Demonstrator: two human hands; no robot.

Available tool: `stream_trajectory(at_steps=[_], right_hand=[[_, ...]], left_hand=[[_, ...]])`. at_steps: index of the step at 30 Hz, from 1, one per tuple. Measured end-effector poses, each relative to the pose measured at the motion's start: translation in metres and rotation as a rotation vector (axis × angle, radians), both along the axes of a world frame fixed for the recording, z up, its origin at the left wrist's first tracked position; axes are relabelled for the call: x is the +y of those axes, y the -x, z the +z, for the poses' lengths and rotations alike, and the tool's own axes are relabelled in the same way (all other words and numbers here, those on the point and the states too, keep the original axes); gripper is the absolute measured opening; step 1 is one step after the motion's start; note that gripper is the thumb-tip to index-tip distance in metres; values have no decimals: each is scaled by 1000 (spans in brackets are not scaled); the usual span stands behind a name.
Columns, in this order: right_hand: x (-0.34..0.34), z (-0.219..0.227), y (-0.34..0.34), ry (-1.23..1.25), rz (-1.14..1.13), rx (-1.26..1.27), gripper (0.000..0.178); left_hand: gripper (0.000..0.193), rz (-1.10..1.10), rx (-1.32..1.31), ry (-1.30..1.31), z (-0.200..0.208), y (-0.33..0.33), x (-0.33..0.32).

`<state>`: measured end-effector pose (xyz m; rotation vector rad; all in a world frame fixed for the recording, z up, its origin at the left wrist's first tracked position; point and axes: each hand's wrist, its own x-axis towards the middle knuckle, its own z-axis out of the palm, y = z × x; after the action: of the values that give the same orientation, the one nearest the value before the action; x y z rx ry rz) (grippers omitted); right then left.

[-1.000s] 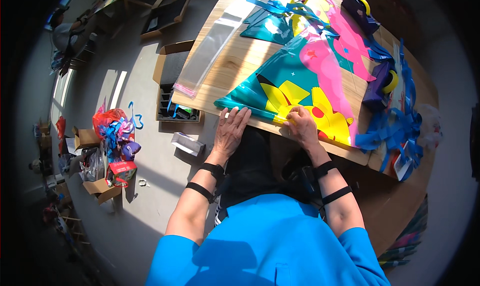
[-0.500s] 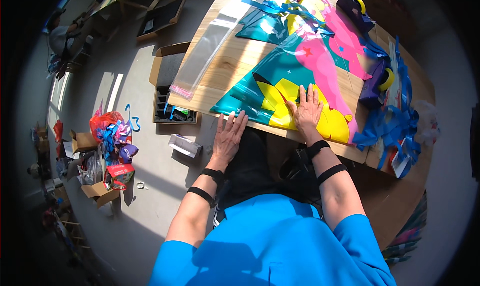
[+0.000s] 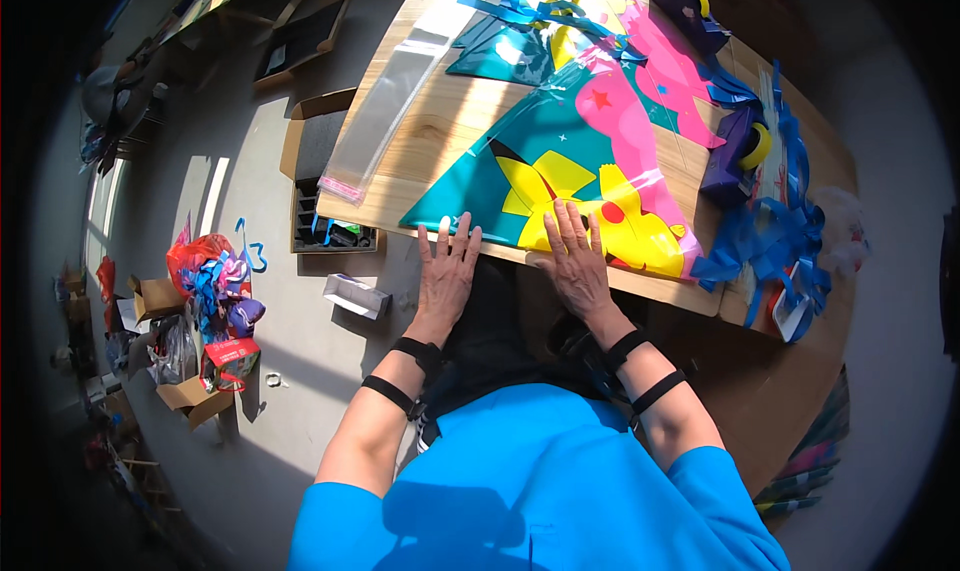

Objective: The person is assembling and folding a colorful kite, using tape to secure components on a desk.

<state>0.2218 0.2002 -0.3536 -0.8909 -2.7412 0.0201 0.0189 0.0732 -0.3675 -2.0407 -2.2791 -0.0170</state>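
A glossy triangular sheet (image 3: 575, 136) lies flat on the wooden table (image 3: 450, 111), printed in teal and pink with a yellow cartoon figure. My left hand (image 3: 447, 276) has its fingers spread over the sheet's near edge, close to its left corner. Further right, my right hand (image 3: 577, 266) rests on the yellow print near the same edge, fingers stretched out. Neither hand grips anything. Beyond it lies another teal, pink and yellow sheet (image 3: 505, 56), with blue ribbon (image 3: 540, 13) across it.
A clear plastic sleeve (image 3: 385, 111) lies on the table's left side. At the right are two purple tape dispensers (image 3: 728, 161) and tangled blue ribbon (image 3: 765, 241). An open box (image 3: 330, 146), a small white box (image 3: 357, 297) and a colourful heap (image 3: 215, 276) stand on the floor.
My right hand has slid left and nearer along the sheet, uncovering more of the yellow print. My left hand stays by the near edge. The whole view has shifted slightly.
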Motion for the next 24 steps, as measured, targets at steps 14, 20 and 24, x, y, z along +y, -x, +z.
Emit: stream_trajectory(at_steps=[14,20,24], right_hand=[[1,-16,-131,209,-389,-21,73],[9,-18,-157,210,-473,80,76],[5,-20,-147,187,-560,155,70]], left_hand=[[61,-15,127,137,9,-7,5],[76,25,-27,250,62,-62,41],[85,-441,-183,56,28,-137,72]])
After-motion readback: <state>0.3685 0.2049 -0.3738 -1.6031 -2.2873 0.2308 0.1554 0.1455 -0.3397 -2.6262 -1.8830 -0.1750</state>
